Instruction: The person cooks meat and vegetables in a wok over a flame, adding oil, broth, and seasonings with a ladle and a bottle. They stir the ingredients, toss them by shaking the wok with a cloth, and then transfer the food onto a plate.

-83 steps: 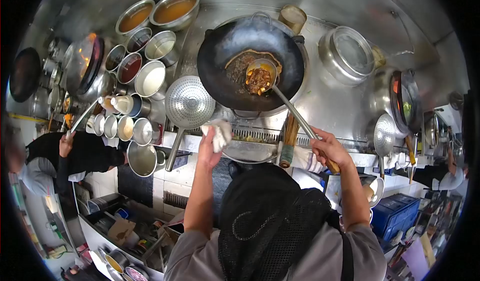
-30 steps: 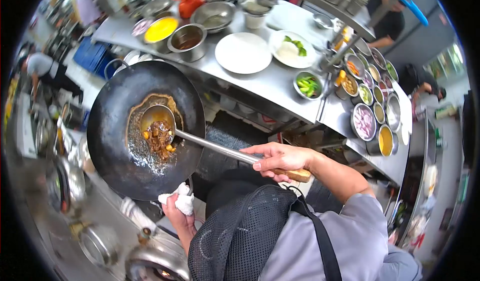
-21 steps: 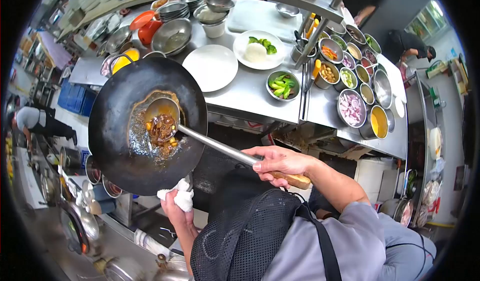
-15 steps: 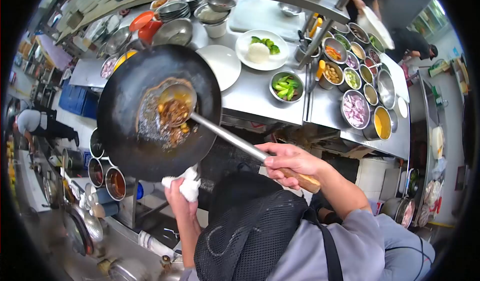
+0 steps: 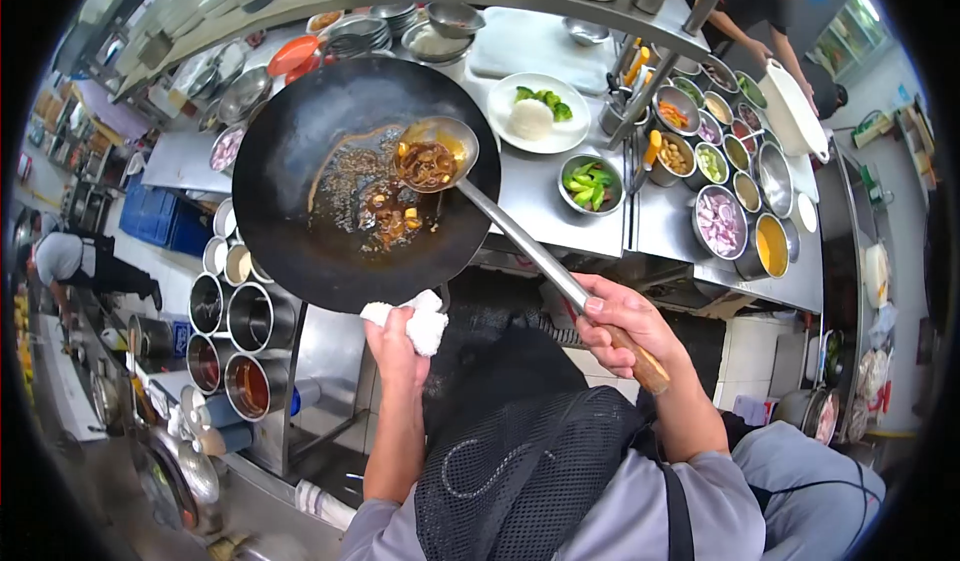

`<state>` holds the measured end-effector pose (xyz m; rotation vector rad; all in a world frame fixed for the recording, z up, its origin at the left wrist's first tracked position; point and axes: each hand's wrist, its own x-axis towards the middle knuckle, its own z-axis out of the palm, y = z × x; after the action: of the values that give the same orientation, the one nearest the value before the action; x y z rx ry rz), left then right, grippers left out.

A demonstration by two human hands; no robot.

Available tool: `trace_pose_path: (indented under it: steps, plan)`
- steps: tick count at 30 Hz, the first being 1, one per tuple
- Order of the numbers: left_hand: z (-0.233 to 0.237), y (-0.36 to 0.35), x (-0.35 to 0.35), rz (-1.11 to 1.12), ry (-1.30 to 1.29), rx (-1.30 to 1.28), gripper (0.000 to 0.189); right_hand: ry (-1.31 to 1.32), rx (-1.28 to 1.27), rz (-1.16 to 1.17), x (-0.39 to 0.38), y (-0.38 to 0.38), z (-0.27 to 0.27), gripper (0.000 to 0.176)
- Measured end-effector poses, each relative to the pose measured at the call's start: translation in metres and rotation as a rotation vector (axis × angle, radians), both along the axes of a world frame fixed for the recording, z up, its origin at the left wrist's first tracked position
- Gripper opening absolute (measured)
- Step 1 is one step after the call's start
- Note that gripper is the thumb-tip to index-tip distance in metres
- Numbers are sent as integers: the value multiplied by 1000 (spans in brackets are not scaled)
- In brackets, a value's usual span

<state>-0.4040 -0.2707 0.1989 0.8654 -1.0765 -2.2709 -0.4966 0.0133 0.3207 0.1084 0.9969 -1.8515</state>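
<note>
My wok (image 5: 290, 231) has moved right and farther over the table (image 5: 530, 193) in the last half second, covering a white plate that showed then, and the ladle (image 5: 525, 246) has shifted from mid-wok toward the far right wall. Nearest, my left hand (image 5: 398, 349) is closed on a bunched white cloth (image 5: 427, 329) at the wok's near edge; what it grips beneath is hidden. My right hand (image 5: 630, 326) wraps the ladle's wooden grip. The ladle's bowl carries glossy brown food (image 5: 428, 165), with more lying in sauce on the wok's bottom, just nearer. At near left stand open metal pots (image 5: 280, 389). Right of the wok, a steel bowl (image 5: 592, 210) holds cut green vegetables; farther right sit chopped pink onion (image 5: 719, 221) and yellow liquid (image 5: 771, 246) in metal containers. Beyond the steel bowl rests a round plate (image 5: 577, 127) of white rice and broccoli, a white board (image 5: 540, 49) behind it. At far right, a co-worker in black holds a long white container (image 5: 790, 106).
</note>
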Motion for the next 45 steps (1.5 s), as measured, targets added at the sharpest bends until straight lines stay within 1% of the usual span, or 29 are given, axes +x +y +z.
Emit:
trace_pose_path:
  steps: [1, 5, 6, 8, 10, 13, 14, 16, 17, 18, 20, 21, 22, 24, 25, 27, 31, 34, 36, 40, 42, 45]
  plan:
    - [0, 0, -4, -1, -29, 11, 23, -18, -41, -34, -3, 2, 1, 51]
    - [6, 6, -33, 8, 7, 20, 17, -92, -154, -113, -29, 18, 2, 51]
    - [10, 9, -42, -3, 3, 16, 17, -95, -159, -124, -39, 23, 2, 51]
    - [19, 15, -53, 15, -25, 48, 24, -89, -216, -169, -53, 33, 2, 51]
    - [21, 16, -53, -15, -80, 44, 22, -88, -218, -197, -70, 42, 5, 50]
    - [23, 21, -57, 54, -77, 84, 17, -66, -244, -281, -101, 54, 7, 49]
    - [24, 21, -57, 56, -85, 87, 17, -29, -205, -290, -113, 56, 7, 47]
    - [31, 24, -55, 99, -161, 62, 16, 71, -63, -324, -134, 58, 0, 45]
    - [30, 25, -56, 109, -157, 24, 18, 107, 19, -325, -146, 57, -4, 46]
    - [29, 24, -56, 115, -158, 29, 18, 106, 23, -318, -158, 55, -9, 46]
    - [28, 24, -57, 136, -169, 13, 18, 184, 223, -336, -178, 53, -22, 49]
    - [30, 26, -59, 173, -182, 5, 16, 203, 241, -314, -188, 54, -33, 53]
    - [33, 26, -61, 174, -188, 8, 16, 198, 244, -312, -194, 53, -41, 53]
    - [37, 26, -59, 226, -242, 26, 17, 256, 336, -311, -202, 52, -54, 56]
    - [32, 21, -55, 227, -243, 12, 18, 259, 335, -298, -206, 53, -60, 60]
    - [29, 18, -51, 231, -258, 0, 18, 268, 369, -290, -210, 55, -69, 61]
    - [39, 14, -54, 244, -293, -29, 17, 296, 477, -265, -212, 53, -73, 66]
    - [42, 10, -61, 257, -290, -32, 17, 352, 528, -236, -212, 55, -75, 66]
    - [41, 10, -63, 331, -255, -69, 11, 370, 549, -221, -212, 57, -75, 66]
    - [41, -2, -57, 343, -295, -48, 10, 407, 569, -205, -210, 57, -78, 66]
    - [37, -7, -52, 294, -239, -39, 10, 429, 595, -191, -210, 58, -79, 66]
    - [41, -5, -54, 330, -240, -34, 9, 477, 632, -165, -209, 59, -81, 65]
